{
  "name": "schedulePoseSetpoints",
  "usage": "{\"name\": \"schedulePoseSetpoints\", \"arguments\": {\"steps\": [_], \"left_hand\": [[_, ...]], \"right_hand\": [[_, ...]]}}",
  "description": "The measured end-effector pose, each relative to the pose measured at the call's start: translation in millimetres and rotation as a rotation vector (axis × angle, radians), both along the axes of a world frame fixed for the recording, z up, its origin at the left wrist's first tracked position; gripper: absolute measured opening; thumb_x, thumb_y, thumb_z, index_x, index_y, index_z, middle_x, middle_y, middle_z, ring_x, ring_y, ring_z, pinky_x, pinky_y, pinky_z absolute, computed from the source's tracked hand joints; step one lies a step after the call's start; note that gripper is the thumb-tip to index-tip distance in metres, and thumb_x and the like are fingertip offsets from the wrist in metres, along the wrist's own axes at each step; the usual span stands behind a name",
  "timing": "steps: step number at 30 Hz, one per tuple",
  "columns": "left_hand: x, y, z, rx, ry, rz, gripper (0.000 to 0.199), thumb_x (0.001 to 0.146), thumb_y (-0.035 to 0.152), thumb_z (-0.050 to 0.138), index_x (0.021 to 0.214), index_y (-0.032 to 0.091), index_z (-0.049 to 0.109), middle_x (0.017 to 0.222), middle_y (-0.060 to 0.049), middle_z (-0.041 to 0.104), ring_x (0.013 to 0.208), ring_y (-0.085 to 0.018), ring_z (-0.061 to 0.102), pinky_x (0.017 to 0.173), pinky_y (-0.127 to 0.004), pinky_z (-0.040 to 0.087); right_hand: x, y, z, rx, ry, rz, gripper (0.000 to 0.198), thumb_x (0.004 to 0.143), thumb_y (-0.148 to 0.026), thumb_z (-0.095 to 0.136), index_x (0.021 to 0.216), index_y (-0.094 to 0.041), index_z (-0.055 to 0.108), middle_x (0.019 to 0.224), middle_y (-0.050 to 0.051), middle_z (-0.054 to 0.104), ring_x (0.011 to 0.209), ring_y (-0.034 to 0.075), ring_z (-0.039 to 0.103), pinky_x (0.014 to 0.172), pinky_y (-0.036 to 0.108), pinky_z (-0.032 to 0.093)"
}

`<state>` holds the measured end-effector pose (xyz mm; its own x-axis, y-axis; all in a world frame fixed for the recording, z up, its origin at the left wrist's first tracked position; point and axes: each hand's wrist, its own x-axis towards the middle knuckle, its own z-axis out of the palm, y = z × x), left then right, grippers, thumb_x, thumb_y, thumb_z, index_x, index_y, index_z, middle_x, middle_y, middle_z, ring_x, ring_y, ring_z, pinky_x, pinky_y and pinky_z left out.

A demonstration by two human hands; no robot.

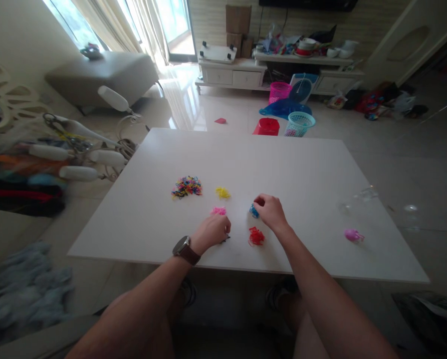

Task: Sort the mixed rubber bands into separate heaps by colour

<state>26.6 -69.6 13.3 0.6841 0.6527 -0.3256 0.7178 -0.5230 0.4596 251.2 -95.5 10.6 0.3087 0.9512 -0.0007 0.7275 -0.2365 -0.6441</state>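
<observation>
My right hand (271, 210) is pinched at the edge of a small blue pile (253, 211) of thin pieces that look like rubber bands. Its fingertips touch or hover just over that pile, and what they hold is too small to make out. Lower left, my left hand (213, 233) bends its closed fingers over a small black pile (225, 241), mostly hidden beneath it. Just beyond that hand lies a pink pile (219, 211), with a yellow pile (222, 192) farther back. A red pile (256, 236) sits between my forearms. The larger mixed-colour pile (187, 187) is to the left.
The white table (294, 164) spans the space before me. Near its right side lies a pink-purple object (353, 235). On the floor past the far edge are a red stool or bin (267, 126) and a light-blue basket (299, 123). A white lamp (107, 158) stands left.
</observation>
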Motion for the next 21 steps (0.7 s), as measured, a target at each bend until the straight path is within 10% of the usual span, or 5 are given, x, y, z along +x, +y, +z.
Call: {"name": "schedulePoseSetpoints", "arguments": {"steps": [14,21], "left_hand": [[-20.1,9.3,7.5,0.067,-0.037,0.175,0.017,0.084,0.022,0.059,0.094,0.022,0.072,0.089,-0.007,0.073,0.085,-0.023,0.067,0.077,-0.032,0.048],[-49.5,40.1,-6.0,0.225,0.073,0.317,0.034,0.089,0.029,0.055,0.119,0.015,0.064,0.124,-0.015,0.065,0.116,-0.028,0.057,0.098,-0.036,0.044]], "right_hand": [[20.3,3.8,-13.2,-0.216,-0.191,-0.01,0.012,0.078,-0.022,0.063,0.084,-0.021,0.073,0.08,0.004,0.074,0.075,0.018,0.065,0.066,0.027,0.041],[7.7,7.3,-7.2,-0.178,-0.225,-0.06,0.022,0.08,-0.028,0.062,0.1,-0.021,0.069,0.085,0.004,0.072,0.078,0.019,0.063,0.065,0.028,0.039]]}}
